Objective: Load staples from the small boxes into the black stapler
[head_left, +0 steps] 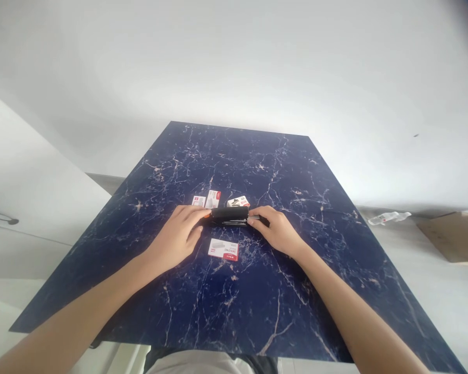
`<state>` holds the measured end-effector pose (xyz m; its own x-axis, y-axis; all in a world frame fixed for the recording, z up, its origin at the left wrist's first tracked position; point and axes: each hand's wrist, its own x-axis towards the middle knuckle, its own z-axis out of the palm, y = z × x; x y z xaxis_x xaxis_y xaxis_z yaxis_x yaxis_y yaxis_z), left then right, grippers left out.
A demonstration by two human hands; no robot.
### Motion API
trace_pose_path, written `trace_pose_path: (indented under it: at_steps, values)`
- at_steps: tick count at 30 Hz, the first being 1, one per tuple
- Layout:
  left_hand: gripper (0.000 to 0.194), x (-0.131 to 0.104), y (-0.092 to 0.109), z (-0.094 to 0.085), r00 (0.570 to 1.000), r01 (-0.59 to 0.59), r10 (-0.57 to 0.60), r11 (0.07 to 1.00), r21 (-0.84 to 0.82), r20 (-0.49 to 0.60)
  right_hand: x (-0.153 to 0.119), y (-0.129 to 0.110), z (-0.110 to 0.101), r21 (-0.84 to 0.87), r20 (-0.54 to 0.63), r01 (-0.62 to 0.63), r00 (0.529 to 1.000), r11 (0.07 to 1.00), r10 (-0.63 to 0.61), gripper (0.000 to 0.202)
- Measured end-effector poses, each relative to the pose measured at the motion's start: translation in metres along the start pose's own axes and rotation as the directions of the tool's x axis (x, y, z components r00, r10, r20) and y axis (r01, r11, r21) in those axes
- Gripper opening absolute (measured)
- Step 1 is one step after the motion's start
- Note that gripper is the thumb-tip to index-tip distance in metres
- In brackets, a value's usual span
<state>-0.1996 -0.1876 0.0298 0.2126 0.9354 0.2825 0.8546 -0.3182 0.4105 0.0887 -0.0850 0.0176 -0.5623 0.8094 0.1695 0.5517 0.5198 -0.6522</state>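
Observation:
A black stapler (230, 214) lies crosswise on the dark blue marble-patterned table (234, 301), with a metal strip showing along its near side. At its left end, my left hand (183, 228) grips it, and a bit of orange shows by the fingertips. My right hand (275, 228) pinches a small grey piece at the stapler's right end; whether that piece is part of the stapler, I cannot tell. Just nearer to me lies a white and red box (223, 250), flat on the table and touched by neither hand.
Behind the stapler are more small white and red boxes: one upright-looking box (213, 199), another (198, 201) beside it, and a third (237, 201) to the right. Off the table at right are a clear plastic bottle (388, 217) and a cardboard box (450, 236).

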Motion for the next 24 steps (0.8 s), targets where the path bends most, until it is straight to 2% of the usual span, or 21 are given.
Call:
trace_pose_path:
  at_steps: [5, 8, 10, 11, 13, 15, 17, 21, 24]
  values:
    - [0.041, 0.0, 0.001, -0.002, 1.0, 0.013, -0.013, 1.0, -0.003, 0.0, 0.001, -0.008, -0.012, -0.046, -0.016, -0.029, 0.999, 0.999, 0.028, 0.025]
    - [0.042, 0.0, -0.001, 0.0, 0.999, 0.033, -0.033, 0.999, -0.02, 0.007, -0.002, -0.016, -0.023, -0.202, -0.117, -0.198, 0.977, 0.959, 0.177, 0.033]
    - [0.048, 0.0, -0.001, 0.004, 0.996, 0.085, -0.085, 0.996, -0.029, 0.008, -0.007, -0.025, -0.022, -0.32, -0.168, -0.321, 0.945, 0.892, 0.28, 0.043]
    - [0.051, 0.001, -0.001, 0.007, 0.993, 0.117, -0.117, 0.993, -0.029, 0.002, -0.01, -0.03, -0.018, -0.361, -0.17, -0.341, 0.939, 0.868, 0.299, 0.05]
    - [0.054, 0.002, -0.001, 0.011, 0.987, 0.158, -0.159, 0.987, -0.027, -0.022, -0.018, -0.042, 0.0, -0.378, -0.113, -0.281, 0.96, 0.882, 0.257, 0.067]
    - [0.05, 0.004, 0.0, 0.014, 0.987, 0.151, -0.152, 0.988, -0.032, -0.049, -0.026, -0.053, 0.02, -0.322, -0.072, -0.108, 0.993, 0.941, 0.089, 0.084]
    - [0.045, 0.006, 0.001, 0.014, 0.989, 0.128, -0.13, 0.991, -0.038, -0.07, -0.029, -0.06, 0.036, -0.272, -0.082, -0.002, 0.996, 0.962, -0.021, 0.093]
    - [0.039, 0.008, 0.003, 0.011, 0.992, 0.104, -0.106, 0.994, -0.034, -0.066, -0.027, -0.056, 0.041, -0.196, -0.064, 0.086, 0.993, 0.977, -0.1, 0.098]
    - [0.045, 0.009, 0.01, 0.013, 0.995, 0.077, -0.076, 0.997, 0.014, -0.072, -0.021, -0.047, 0.038, -0.128, -0.039, 0.101, 0.993, 0.987, -0.107, 0.094]
